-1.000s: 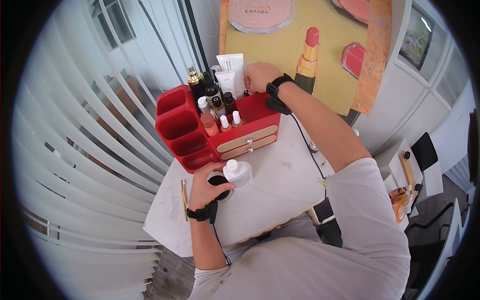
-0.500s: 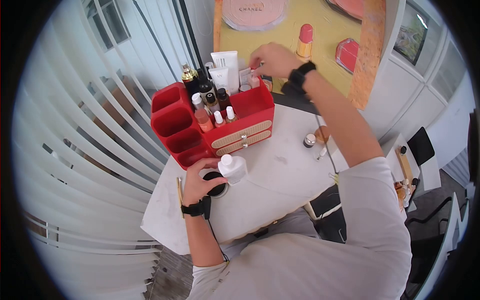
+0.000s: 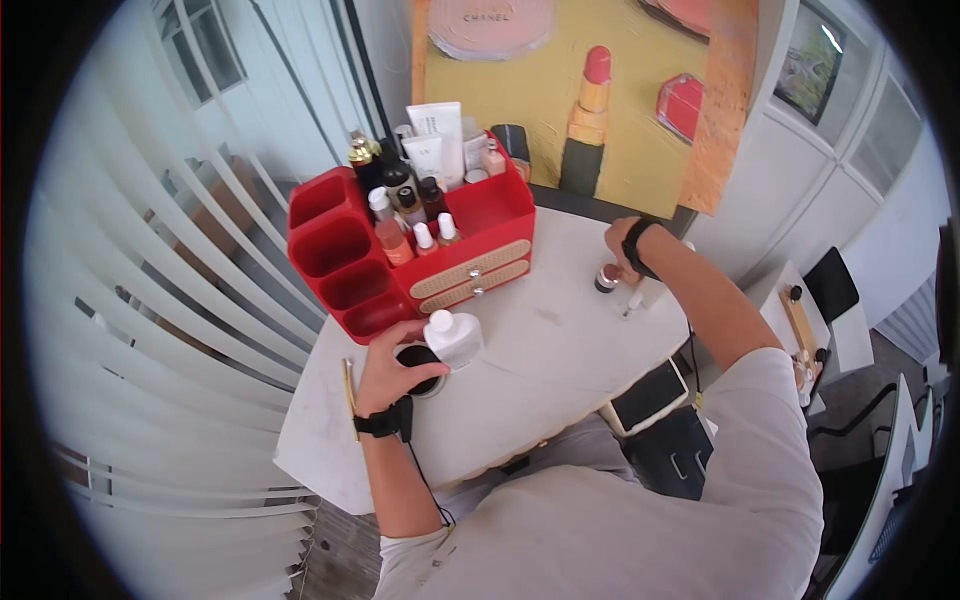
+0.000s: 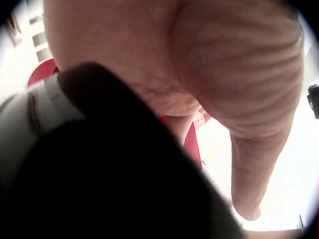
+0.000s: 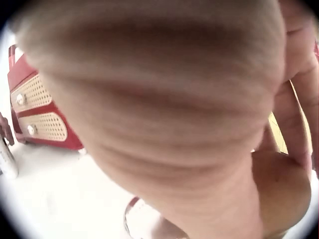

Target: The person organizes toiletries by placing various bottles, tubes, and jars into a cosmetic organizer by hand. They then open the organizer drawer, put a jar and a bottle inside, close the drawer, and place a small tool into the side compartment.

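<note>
In the head view, my left hand (image 3: 386, 375) holds a white bottle (image 3: 455, 342) with a white cap, fingers behind and thumb in front. Below that hand, a round black-topped container (image 3: 418, 362) sits on the table, partly covered. My right hand (image 3: 625, 245) reaches down at the table's right side. In the right wrist view its fingers curl around a rounded tan thing (image 5: 281, 194), whose kind I cannot tell. Close beside it stands a small dark jar (image 3: 606, 279). A small clear bottle (image 3: 629, 306) lies just nearer to me.
A red organizer (image 3: 520, 205) with two woven-front drawers holds several bottles, white tubes (image 3: 440, 135) and a pink bottle (image 3: 492, 158). A gold stick (image 3: 349, 400) lies at the white table's (image 3: 540, 370) left. A lipstick painting (image 3: 540, 110) stands behind; blinds (image 3: 180, 330) hang left.
My right hand has left the organizer's back right corner and the pink bottle there, moving right and down to the table. My left hand stays at the white bottle.
</note>
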{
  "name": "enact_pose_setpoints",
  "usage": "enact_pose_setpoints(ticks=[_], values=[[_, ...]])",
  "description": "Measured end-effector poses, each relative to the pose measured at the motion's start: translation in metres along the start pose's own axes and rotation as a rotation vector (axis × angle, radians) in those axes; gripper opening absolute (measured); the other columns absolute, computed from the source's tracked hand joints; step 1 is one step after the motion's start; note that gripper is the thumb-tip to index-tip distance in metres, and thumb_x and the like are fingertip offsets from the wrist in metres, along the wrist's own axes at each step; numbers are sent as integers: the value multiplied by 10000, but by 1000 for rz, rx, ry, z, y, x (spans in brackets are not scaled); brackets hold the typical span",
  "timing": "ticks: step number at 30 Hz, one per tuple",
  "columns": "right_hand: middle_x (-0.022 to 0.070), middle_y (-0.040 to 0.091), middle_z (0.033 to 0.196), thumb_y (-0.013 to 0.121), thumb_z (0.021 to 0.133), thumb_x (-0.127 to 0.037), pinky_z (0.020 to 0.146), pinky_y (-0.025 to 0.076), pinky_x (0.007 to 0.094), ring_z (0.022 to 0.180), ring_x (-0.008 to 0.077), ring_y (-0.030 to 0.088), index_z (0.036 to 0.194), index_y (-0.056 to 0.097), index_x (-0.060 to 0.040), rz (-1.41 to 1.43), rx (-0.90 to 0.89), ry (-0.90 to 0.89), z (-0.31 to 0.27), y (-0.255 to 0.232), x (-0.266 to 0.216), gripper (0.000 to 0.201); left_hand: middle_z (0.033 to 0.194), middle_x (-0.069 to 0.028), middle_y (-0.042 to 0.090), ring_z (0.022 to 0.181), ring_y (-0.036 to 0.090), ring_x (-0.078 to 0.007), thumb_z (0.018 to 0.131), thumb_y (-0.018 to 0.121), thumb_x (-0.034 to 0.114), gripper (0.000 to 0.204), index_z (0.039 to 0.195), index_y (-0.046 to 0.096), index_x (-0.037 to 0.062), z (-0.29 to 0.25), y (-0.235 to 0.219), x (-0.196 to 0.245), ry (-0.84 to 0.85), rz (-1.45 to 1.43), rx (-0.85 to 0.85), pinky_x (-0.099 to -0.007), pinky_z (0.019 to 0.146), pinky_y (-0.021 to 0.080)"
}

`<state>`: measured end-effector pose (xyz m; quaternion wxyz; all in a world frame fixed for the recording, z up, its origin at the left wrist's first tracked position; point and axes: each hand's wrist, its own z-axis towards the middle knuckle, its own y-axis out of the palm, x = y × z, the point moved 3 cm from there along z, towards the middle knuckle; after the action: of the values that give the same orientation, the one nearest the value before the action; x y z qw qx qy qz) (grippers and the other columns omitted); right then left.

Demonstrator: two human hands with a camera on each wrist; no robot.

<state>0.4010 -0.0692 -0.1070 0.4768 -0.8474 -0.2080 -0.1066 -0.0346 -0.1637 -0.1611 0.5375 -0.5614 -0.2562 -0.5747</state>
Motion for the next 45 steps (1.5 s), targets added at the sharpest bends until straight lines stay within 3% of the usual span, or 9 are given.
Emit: enact_pose_setpoints(ticks=[2,6,11,22,25,28,32,35,45], values=[[264,785,999,873,664,-224,892,627,426,1011,351,786,838,800,52,38,-52,22,-12,-27,4,335,1147,-79,768,1056,717,-177,671,1025,143,707,1292,717,1,1,0,1,19,71,1,-332,979,564],[237,764,899,843,706,-200,802,605,459,922,390,770,1099,715,61,337,722,20,-12,-93,44,488,1132,-77,768,1020,728,-176,677,1017,137,696,1292,720,3,1,1,6,22,64,6,-328,958,570],[164,715,972,844,832,-165,836,559,440,885,355,707,1154,694,-10,873,800,-555,-64,-173,-2,387,1125,-80,770,1000,736,-186,686,1010,136,678,1287,726,8,1,-1,11,67,93,6,-329,947,571],[103,695,1263,894,775,-150,1023,520,448,1172,326,641,1260,759,-94,168,802,-444,-21,-171,-80,506,1076,-78,779,1054,726,-202,713,1000,196,600,1232,754,21,-2,-15,-6,45,36,177,-357,996,557],[87,673,1306,864,802,-84,1023,528,445,1211,325,642,1219,745,-86,159,1164,-462,-29,-161,-83,434,1050,-81,781,1028,732,-188,783,951,154,479,1200,758,18,-1,-14,0,129,-17,216,-349,980,560],[98,672,1310,842,812,-50,1007,549,441,1231,327,646,1240,721,-73,450,1175,-528,-78,-153,-101,446,1039,-88,784,1001,741,-178,905,858,148,321,1174,754,5,-2,-18,-7,60,-52,306,-334,950,566],[163,695,1289,844,830,-64,988,570,423,1139,344,708,1323,662,-43,688,799,-697,-100,-101,-146,526,1038,-96,787,991,747,-169,1010,756,169,231,1153,747,-12,-1,-24,-19,-60,-136,421,-319,925,569],[183,712,1247,870,829,-100,985,574,419,1089,348,730,1330,639,-13,845,916,-960,-78,-56,-183,559,1041,-100,790,1013,748,-172,1059,697,189,235,1148,740,-24,-1,-24,-18,-70,-146,415,-317,925,566],[181,715,1176,884,822,-187,958,561,480,1101,399,693,1308,627,-63,1169,841,-574,-88,19,-190,564,1089,-111,778,1054,730,-194,1095,632,180,249,1181,723,-35,0,-22,-14,-33,-66,354,-338,983,553]])
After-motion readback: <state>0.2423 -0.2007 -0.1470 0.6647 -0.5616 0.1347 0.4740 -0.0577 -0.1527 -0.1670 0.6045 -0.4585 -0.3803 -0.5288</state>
